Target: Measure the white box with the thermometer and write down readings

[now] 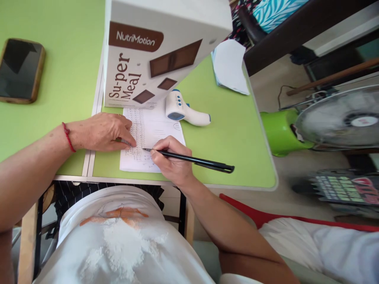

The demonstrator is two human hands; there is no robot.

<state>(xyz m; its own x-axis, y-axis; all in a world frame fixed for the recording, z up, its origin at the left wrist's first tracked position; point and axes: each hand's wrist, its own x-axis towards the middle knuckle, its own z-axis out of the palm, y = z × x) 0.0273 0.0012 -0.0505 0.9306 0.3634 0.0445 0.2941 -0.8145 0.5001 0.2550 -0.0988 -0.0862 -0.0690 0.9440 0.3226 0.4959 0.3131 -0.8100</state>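
Black pen [197, 160], one, grasped in right hand [177, 162], left hand [108, 131] loose, resting on one written paper [158, 132]

"What sort of place is this?"

"Most likely a home, a living or dining room."

"What shows it?"

"The fan [346, 118] at the right edge, a household kind. In the upper right, a teal-and-white leaf-patterned cloth [278, 14] shows beyond dark wooden furniture [284, 41]."

"And the green table [245, 150]?"

"It bears everyday things: a phone [20, 71] at the upper left, a meal carton [130, 67] at top centre."

"Couldn't it be a small office?"

"The sheet [162, 132] covered in writing, near the centre, would suit one, so I can't be entirely sure."
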